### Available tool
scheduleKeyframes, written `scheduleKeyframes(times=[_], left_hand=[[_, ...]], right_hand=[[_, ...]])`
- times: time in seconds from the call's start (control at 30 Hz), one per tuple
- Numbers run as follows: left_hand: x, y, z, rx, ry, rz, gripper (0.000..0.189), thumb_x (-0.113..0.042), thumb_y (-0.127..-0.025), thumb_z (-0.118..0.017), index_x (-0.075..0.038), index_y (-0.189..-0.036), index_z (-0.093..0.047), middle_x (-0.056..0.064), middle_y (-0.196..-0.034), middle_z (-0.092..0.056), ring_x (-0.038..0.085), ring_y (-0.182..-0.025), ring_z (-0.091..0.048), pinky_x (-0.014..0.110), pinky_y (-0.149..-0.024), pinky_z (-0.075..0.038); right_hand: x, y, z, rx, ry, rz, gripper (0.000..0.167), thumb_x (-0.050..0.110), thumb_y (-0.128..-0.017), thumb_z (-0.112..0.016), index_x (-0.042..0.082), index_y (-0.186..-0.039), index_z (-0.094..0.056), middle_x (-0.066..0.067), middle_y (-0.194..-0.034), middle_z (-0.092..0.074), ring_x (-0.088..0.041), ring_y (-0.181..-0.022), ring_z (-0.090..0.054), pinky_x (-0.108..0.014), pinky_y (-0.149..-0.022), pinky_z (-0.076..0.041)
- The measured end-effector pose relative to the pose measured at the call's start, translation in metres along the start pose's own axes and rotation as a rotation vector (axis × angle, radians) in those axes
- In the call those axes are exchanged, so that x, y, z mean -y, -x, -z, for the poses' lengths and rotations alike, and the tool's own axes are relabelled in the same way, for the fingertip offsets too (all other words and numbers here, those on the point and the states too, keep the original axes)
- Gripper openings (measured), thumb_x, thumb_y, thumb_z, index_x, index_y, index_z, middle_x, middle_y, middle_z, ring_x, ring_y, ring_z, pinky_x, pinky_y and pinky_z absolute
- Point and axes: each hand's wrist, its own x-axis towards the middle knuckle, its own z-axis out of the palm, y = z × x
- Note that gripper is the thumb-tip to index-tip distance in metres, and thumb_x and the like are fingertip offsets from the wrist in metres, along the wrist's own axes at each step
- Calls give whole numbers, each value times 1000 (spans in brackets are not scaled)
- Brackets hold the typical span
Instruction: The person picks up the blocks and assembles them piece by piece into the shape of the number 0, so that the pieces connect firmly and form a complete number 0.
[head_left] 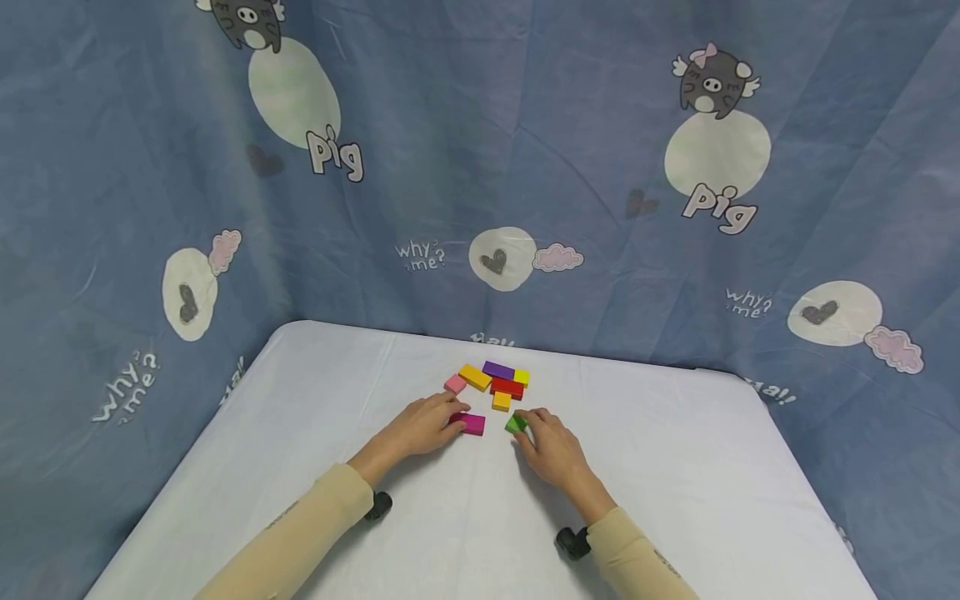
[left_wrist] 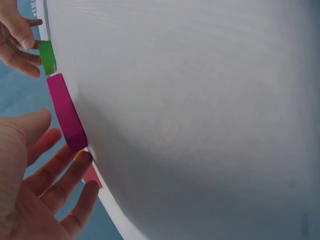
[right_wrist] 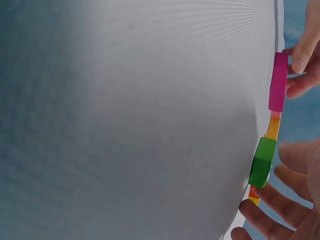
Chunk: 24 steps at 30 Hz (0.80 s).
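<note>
At the left end of a long magenta block (head_left: 474,424), my left hand (head_left: 426,425) holds it between thumb and fingers. In the left wrist view the middle fingertip meets the end of the magenta block (left_wrist: 67,112), and the other fingers spread loosely beyond. My right hand (head_left: 557,450) has thumb and index finger round a small green block (head_left: 514,424), a short way right of the magenta one. The green block (right_wrist: 263,162) shows angled faces in the right wrist view. Both blocks are low at the white tabletop.
Behind the hands lie several more blocks: pink (head_left: 454,383), long orange (head_left: 475,377), purple (head_left: 498,370), yellow (head_left: 522,378), red (head_left: 507,389) and small orange (head_left: 501,402). A white cloth covers the table (head_left: 675,467); a blue printed curtain (head_left: 600,283) hangs behind it.
</note>
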Motion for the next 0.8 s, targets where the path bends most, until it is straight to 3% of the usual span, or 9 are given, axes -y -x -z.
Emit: scheduleKeyframes(times=[0.2,0.5,0.8], left_hand=[[2,1,0,-22,-28,-21,34,-25,-93,-68,-8,-123,-68,10,-119,-62,25,-106,-59,43,-95,-48],[4,4,0,-8,11,-40,29,-23,-93,-68,-10,-119,-70,1,-101,-61,15,-88,-55,35,-84,-50],[6,6,-2,16,49,-24,31,-27,-94,-66,-12,-121,-69,-1,-102,-60,13,-88,-53,34,-83,-49]], right_hand=[[2,-1,1,5,19,-22,40,25,-95,-65,10,-132,-61,-9,-117,-61,-25,-103,-59,-44,-88,-51],[2,-2,-1,20,36,-23,45,24,-93,-68,11,-134,-59,-8,-110,-61,-22,-96,-58,-41,-84,-53],[2,-1,-3,27,60,4,44,24,-94,-66,14,-136,-59,-6,-105,-60,-21,-91,-56,-37,-76,-52]])
